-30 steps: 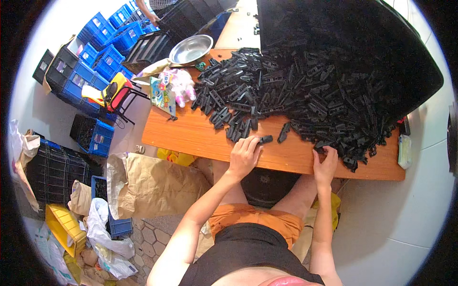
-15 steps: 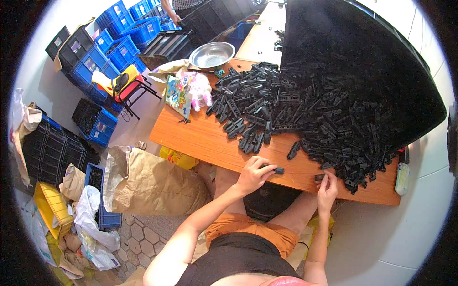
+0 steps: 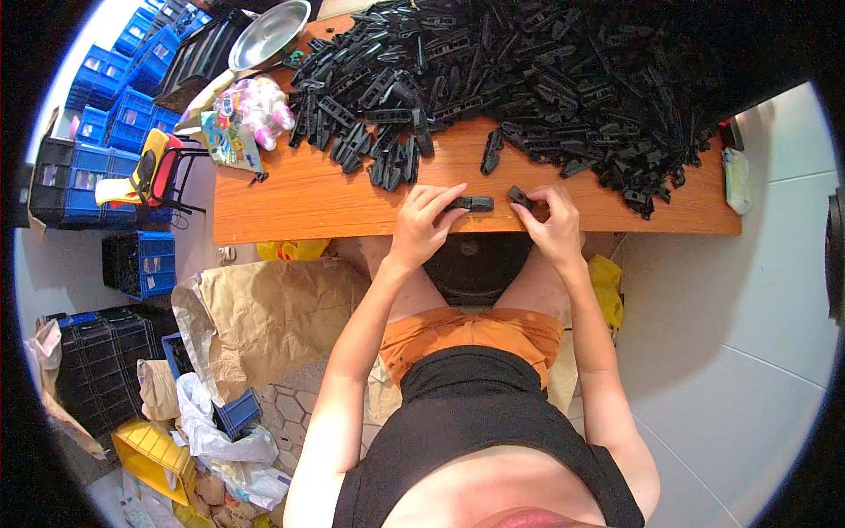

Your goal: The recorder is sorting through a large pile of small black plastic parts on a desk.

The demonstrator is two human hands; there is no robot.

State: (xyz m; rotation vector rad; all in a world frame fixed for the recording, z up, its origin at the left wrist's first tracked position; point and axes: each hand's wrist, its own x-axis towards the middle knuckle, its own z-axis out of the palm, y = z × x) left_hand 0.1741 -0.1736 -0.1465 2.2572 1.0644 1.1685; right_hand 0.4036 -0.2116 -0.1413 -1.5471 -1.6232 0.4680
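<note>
At the table's near edge, my left hand (image 3: 424, 222) pinches a black plastic clip (image 3: 476, 204), which points to the right from the fingertips. Facing it across a small gap, my right hand (image 3: 554, 222) grips a smaller black plastic piece (image 3: 520, 196) between thumb and fingers. The two parts are apart, just above the wood. Beyond the hands a large heap of black plastic clips (image 3: 440, 79) covers much of the wooden table (image 3: 352, 207). One loose clip (image 3: 491, 151) lies by itself between heap and hands.
At the table's left are a metal bowl (image 3: 273, 35) and plastic packets (image 3: 231, 141). A big brown paper bag (image 3: 264, 317) stands on the floor to my left, with a yellow crate (image 3: 154, 458) and blue crates (image 3: 141, 114) farther off. A white packet (image 3: 738, 180) hangs at the right edge.
The view has turned and shifted, so the table sits higher and straighter. My hands have come closer together, and the right hand's piece now points up and left toward the left hand's clip.
</note>
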